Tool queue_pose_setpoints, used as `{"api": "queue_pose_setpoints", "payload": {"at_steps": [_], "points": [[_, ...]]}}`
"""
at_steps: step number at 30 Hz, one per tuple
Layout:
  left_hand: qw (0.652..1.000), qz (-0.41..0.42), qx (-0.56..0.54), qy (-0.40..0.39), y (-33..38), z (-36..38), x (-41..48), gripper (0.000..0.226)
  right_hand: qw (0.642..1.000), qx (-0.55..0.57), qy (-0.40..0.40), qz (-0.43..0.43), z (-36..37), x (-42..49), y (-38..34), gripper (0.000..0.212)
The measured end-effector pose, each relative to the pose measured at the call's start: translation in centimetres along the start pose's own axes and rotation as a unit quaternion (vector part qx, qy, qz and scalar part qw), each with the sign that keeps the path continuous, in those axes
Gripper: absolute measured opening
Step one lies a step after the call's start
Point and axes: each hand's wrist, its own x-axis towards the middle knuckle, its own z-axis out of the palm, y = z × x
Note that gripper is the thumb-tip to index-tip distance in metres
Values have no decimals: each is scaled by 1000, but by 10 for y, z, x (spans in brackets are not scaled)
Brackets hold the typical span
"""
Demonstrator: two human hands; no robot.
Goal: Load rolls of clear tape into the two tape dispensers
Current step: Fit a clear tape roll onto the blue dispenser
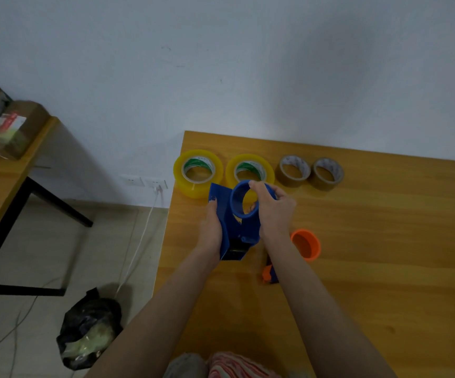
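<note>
Clear tape is waiting at the far left corner of the bench (384, 241): the left clear roll (191, 185) and the right clear roll (231, 173) are lying flat, side by side, just apart. Nearer, the left hand (211, 227) is gripping the blue dispenser (237, 225), its fingers curling round the plate's left edge. The dispenser is hanging raised over the bench, partly covering the right clear roll. The right hand (274, 208) is holding its round hub, thumb on the top rim and fingers wrapping round it. Further right, the left brown roll (283, 180) and the right brown roll (330, 184) are lying flat. The orange dispenser (306, 245) is lying nearer, partly hidden by the right forearm.
</note>
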Motion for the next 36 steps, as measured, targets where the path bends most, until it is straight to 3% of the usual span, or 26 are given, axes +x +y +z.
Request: {"api": "queue_pose_setpoints", "payload": {"at_steps": [5, 11, 16, 21, 24, 29, 36], "points": [[997, -4, -14, -81, 10, -6, 1, 50, 996, 15, -83, 26, -10, 9, -11, 30], [994, 39, 3, -105, 26, -2, -5, 52, 989, 44, -137, 26, -9, 9, -10, 24], [995, 61, 38, -69, 26, 3, -5, 57, 996, 7, -73, 51, 1, -5, -5, 29], [997, 40, -18, -58, 25, 6, -11, 62, 999, 26, 18, -7, 8, -12, -5, 31], [996, 29, -44, -68, 27, 9, -17, 71, 999, 38, 31, -20, 9, -14, -5, 30], [996, 40, -56, -62, 24, 7, -20, 60, 998, 30, 46, -21, 9, -17, -1, 29], [997, 31, -59, -31, 25, 12, -26, 67, 997, 59, 50, -30, 4, -17, 0, 36]]}}
